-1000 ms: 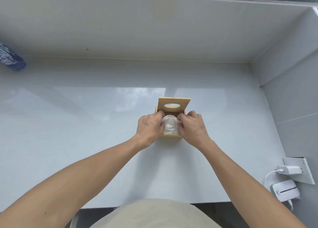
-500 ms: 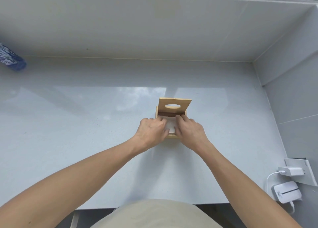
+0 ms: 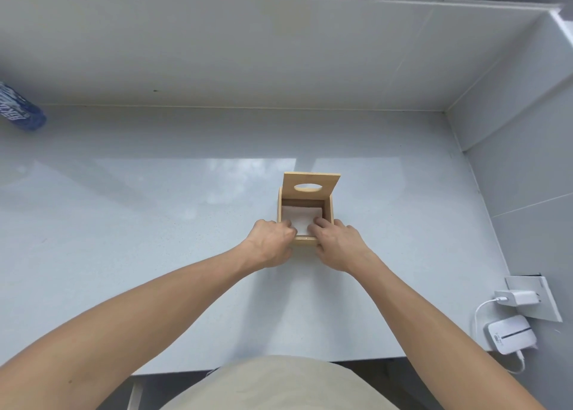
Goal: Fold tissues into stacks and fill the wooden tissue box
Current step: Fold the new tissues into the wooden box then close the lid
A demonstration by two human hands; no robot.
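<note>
The wooden tissue box [image 3: 328, 220] stands near the middle of the white countertop [image 3: 155, 208], slightly right of centre. Its lid [image 3: 311, 185], which has an oval slot, is raised and leans back from the far edge, so the box is open at the top. Inside we see a flat white stack of tissues [image 3: 305, 217] lying low in the box, with the far inner wall exposed above it. We see our left hand [image 3: 270, 243] at the near left corner, its fingers bent over the rim and reaching down onto the tissues. Our right hand [image 3: 336, 244] is at the near right corner, its fingers likewise curled over the rim with the tips on the stack. We cannot tell whether either hand pinches the tissues or only presses them. Both hands sit close together, with a narrow strip of the near wall visible between them. At the far left edge lies a blue bottle [image 3: 20, 112]. At the right, a white charger [image 3: 516, 298] is plugged into a wall socket [image 3: 539, 307], with a small white device [image 3: 511, 333] just below it.
</note>
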